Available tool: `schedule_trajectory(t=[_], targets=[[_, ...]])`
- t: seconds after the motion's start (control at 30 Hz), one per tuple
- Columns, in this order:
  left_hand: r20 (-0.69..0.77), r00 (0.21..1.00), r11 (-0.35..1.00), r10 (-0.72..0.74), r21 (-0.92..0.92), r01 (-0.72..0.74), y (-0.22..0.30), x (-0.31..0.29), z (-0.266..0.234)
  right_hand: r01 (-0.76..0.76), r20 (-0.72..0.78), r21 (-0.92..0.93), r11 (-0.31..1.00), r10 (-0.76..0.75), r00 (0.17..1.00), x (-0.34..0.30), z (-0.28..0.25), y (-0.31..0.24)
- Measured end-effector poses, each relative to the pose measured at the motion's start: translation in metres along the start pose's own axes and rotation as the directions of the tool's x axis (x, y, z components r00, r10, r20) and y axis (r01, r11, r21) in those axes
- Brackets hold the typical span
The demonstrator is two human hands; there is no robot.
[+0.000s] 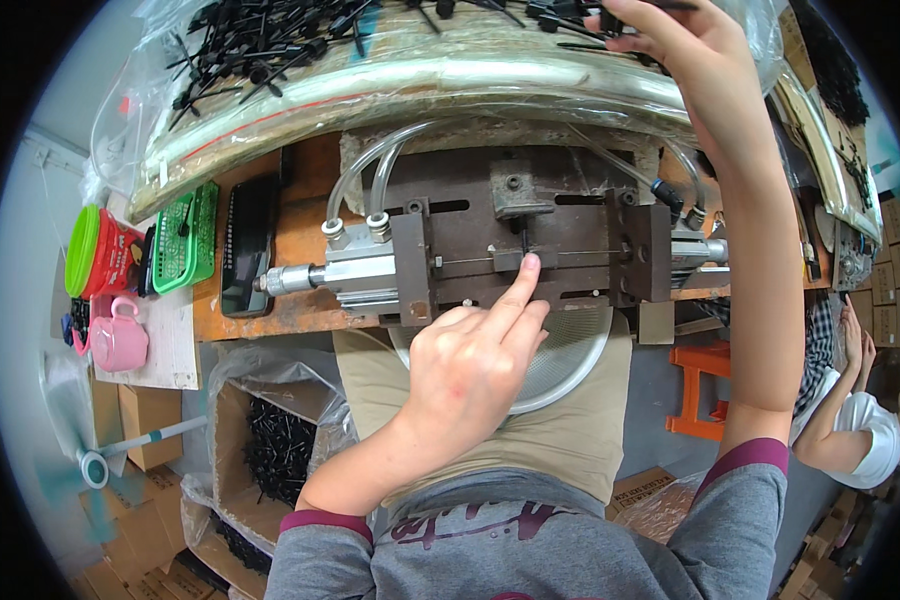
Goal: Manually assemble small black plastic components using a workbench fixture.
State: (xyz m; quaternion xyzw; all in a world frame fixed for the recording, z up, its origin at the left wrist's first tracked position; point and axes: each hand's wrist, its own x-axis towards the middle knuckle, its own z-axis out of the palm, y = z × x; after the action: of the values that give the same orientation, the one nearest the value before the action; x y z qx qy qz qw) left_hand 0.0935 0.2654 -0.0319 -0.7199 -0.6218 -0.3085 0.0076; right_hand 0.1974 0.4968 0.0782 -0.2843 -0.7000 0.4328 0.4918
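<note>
My left hand reaches over a dark metal clamping fixture. Its index finger is stretched out, with the tip on a small block at the fixture's middle, just below a thin black stem. The other fingers curl loosely, and the thumb is hidden. At the top edge my right hand has its fingers bent around a slim black plastic part, partly cut off by the picture's edge. Beneath that hand lies a pile of similar black stemmed parts on a plastic-covered surface.
Silver air cylinders with clear hoses flank the fixture. A mesh basket rests on my lap. To the left stand a green basket, a red tub and a pink mug. Another person sits at right, near an orange stool.
</note>
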Motion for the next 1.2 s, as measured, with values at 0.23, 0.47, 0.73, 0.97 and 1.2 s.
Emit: schedule_trajectory(t=[0.23, 0.47, 0.73, 0.97, 1.2], targets=[[0.101, 0.949, 0.645, -0.300, -0.711, 0.279, 0.000, 0.007, -0.031, -0.272, 0.486, 0.272, 0.923, 0.112, 0.867, -0.065, -0.040, -0.007], [0.185, 0.953, 0.334, -0.239, -0.906, 0.259, -0.007, 0.007, -0.054, -0.557, 0.590, 0.262, 0.788, 0.326, 0.738, -0.123, -0.034, -0.001], [-0.165, 0.986, 0.989, 0.001, -0.145, -0.025, -0.004, -0.016, 0.003, -0.440, 0.295, 0.294, 0.849, 0.357, 0.886, -0.135, -0.043, 0.006], [-0.084, 0.997, 0.998, -0.003, 0.067, 0.009, 0.002, -0.005, 0.008, -0.468, 0.288, 0.384, 0.796, 0.378, 0.880, -0.146, -0.047, 0.000], [-0.058, 0.974, 0.871, -0.218, -0.461, 0.168, 0.012, 0.005, -0.012, -0.578, 0.400, 0.468, 0.668, 0.424, 0.813, -0.161, -0.038, 0.000]])
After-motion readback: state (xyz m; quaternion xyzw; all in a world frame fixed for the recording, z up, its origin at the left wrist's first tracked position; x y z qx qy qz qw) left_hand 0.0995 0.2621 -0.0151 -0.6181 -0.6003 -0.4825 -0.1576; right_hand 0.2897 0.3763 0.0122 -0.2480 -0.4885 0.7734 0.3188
